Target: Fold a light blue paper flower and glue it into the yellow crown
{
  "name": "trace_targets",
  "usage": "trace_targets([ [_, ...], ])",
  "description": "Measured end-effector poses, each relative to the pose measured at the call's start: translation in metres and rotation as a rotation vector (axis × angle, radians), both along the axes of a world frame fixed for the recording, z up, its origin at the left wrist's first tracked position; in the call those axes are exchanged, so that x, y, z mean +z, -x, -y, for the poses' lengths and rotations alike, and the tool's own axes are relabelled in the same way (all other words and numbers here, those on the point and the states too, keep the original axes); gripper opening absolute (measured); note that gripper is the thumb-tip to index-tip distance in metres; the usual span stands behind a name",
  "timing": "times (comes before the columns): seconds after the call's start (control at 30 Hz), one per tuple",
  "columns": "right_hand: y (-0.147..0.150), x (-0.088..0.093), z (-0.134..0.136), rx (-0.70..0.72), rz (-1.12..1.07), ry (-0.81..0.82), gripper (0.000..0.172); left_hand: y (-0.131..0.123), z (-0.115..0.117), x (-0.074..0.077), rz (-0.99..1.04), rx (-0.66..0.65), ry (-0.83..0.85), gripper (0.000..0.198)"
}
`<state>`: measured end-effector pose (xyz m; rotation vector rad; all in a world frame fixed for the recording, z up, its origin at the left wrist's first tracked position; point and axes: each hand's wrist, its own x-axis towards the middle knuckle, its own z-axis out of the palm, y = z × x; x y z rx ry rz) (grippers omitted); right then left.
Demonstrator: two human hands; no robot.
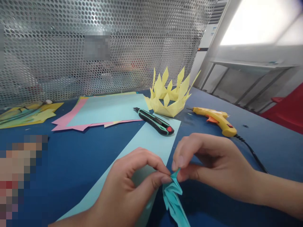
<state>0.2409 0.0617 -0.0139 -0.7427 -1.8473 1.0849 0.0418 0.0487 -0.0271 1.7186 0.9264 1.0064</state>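
Near the front of the blue table, a strip of folded turquoise paper (174, 201) with pointed pleats runs down out of the picture. My left hand (134, 179) pinches its upper end between thumb and forefinger. Close beside it, my right hand (208, 164) pinches the small tip of the same paper; its fingertips partly cover that tip. Under and behind my left hand lies a long light blue paper strip (139, 138). A black and green utility knife (155, 121) rests across this strip, its blade end pointing to the back left.
A yellow folded-paper crown (169, 105) stands at the back. Right of it lies a yellow glue gun (215, 118) with a black cord. Stacked blue and pink sheets (109, 110) lie left of the knife, yellow paper pieces (47, 115) farther left. A perforated metal screen (99, 72) rises behind.
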Motion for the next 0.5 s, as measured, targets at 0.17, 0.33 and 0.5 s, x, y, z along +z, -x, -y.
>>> trace_targets([
  [0.17,-0.001,0.001,0.002,0.074,-0.046,0.224,0.022,0.001,0.000,0.002,-0.077,-0.070,-0.089,0.012],
  [0.33,-0.002,0.000,0.008,0.153,-0.090,0.346,0.029,0.000,0.000,0.003,-0.058,-0.133,-0.088,0.010],
  [0.5,0.002,-0.001,0.011,0.180,-0.125,0.433,0.025,0.000,0.003,0.002,0.032,-0.148,-0.045,0.010],
])
